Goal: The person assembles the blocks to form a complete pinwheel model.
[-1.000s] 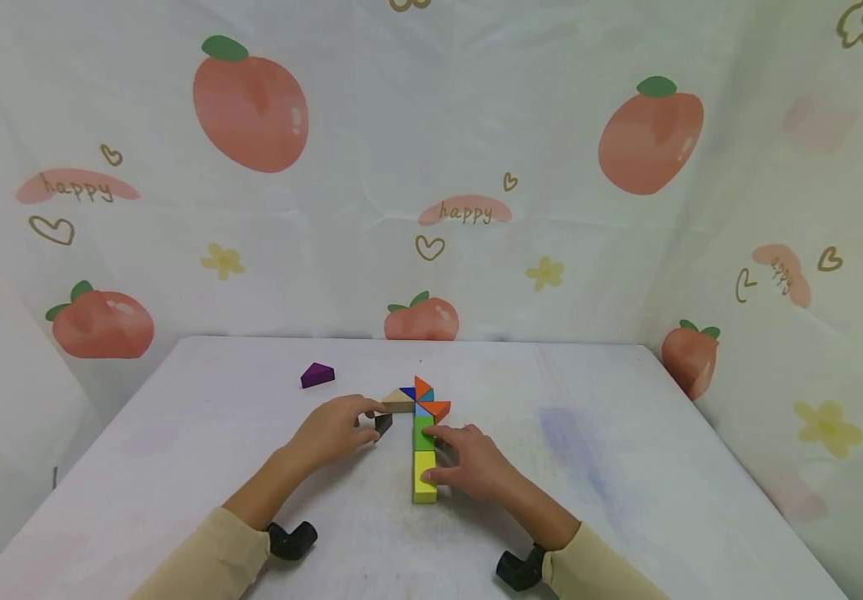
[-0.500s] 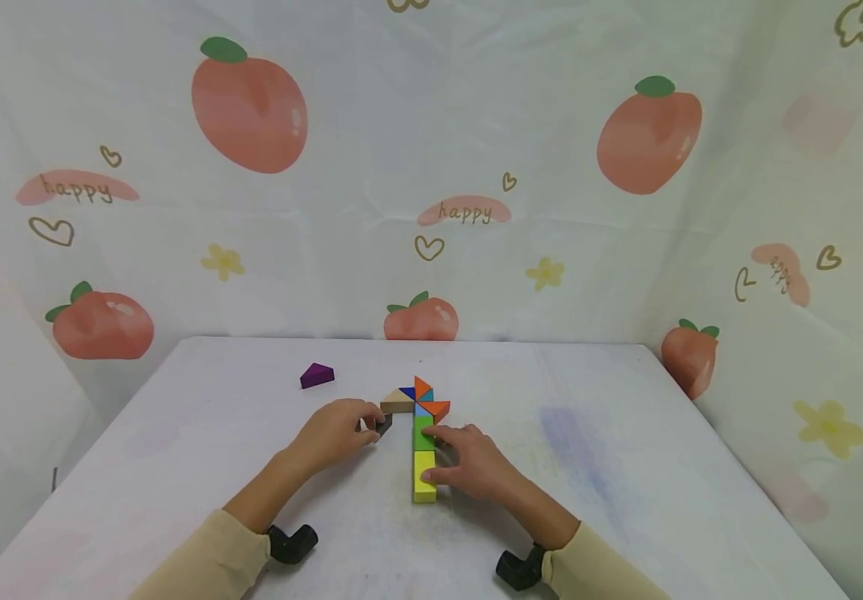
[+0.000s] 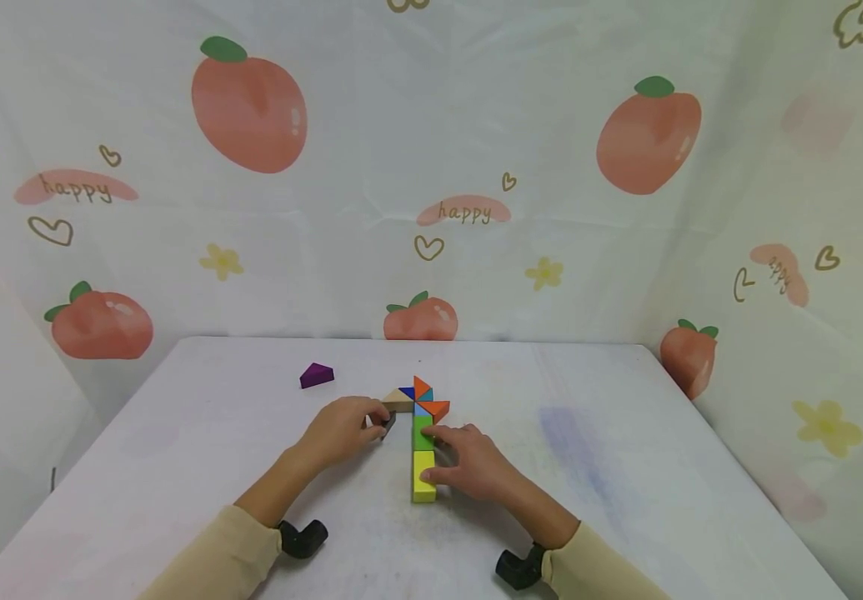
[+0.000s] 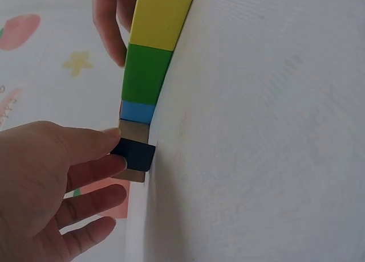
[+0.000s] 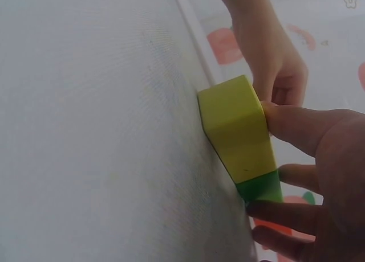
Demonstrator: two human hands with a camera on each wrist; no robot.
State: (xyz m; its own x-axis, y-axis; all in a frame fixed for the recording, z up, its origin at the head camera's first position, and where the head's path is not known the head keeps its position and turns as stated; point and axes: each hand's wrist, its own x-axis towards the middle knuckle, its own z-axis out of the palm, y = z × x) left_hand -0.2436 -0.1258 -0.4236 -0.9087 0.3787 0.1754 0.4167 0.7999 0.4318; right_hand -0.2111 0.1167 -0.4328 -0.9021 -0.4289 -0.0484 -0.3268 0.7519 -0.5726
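Observation:
Thumb and index finger of my left hand pinch a small dark block, just in front of a tan triangular block. In the head view my fingers partly hide the dark block. My right hand rests at the right side of a straight row. Its thumb touches the yellow block, and its straight fingers touch the green block. Beyond the green block a pinwheel of triangular blocks is laid out, with an orange triangle, another orange triangle, and blue ones.
A purple triangular block lies apart at the back left of the white table. Behind the table hangs a printed cloth. Each wrist carries a black device, such as the one by the left sleeve.
My left hand has shifted slightly right with the dark block, which has turned a little in its fingers. The right hand and the row of blocks have stayed still.

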